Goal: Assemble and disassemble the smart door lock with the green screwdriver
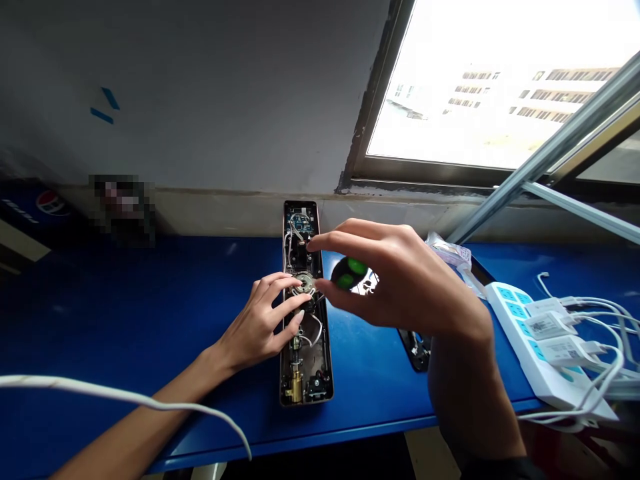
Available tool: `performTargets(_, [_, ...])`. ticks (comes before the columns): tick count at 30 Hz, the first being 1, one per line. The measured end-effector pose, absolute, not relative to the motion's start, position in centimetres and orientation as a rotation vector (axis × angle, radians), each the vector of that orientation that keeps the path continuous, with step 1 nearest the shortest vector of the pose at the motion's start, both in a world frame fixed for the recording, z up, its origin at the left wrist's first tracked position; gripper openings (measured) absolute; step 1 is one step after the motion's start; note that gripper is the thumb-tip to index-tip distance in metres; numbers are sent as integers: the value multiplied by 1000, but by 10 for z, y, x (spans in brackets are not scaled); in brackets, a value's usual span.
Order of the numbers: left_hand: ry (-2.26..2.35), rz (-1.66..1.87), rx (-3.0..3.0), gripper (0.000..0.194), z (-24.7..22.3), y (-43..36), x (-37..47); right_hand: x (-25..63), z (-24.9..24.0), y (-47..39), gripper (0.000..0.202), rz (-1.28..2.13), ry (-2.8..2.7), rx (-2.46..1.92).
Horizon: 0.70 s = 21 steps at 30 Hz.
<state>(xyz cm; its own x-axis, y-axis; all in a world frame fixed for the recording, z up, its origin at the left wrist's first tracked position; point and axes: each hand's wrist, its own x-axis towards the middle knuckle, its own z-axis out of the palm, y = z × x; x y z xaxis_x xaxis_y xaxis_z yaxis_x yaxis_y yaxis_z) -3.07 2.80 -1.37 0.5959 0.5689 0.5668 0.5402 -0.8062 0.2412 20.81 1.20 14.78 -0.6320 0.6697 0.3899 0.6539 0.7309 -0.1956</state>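
A long, narrow housing with its inside exposed, which looks like an electronic door lock (327, 347), lies lengthwise on the blue table. Inside it are a circuit board (300, 223), a round metal disc (303, 283), white wires and a brass part (297, 388). My left hand (265, 313) reaches over the left rim, fingers spread, fingertips resting on and beside the disc. Above the right rim, my right hand (395, 280) is curled around a black-and-green handle, apparently a screwdriver (350, 272). Its shaft cannot be made out. The right index fingertip and thumb are over the housing.
A white power strip (515, 333) with several chargers and cables stands at the right. A black plate (419, 350) lies partly under my right forearm, with a clear plastic bag (455, 257) behind. A white cable (125, 395) crosses the lower left. Wall and window (480, 100) bound the back.
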Motion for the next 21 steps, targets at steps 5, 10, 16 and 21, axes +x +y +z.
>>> performTargets(5, [969,996,2760,36,-15,28,-31,208,146,14,23,30,-2483,-1041])
performTargets(10, [959,998,2752,35,-18,28,-31,210,146,14,44,56,-2519,-1005])
performTargets(16, [974,983,2776,36,-17,29,-32,211,146,15,26,-15,-2511,-1078])
performTargets(21, [967,999,2756,36,-17,28,-31,213,149,12,47,36,-2530,-1030])
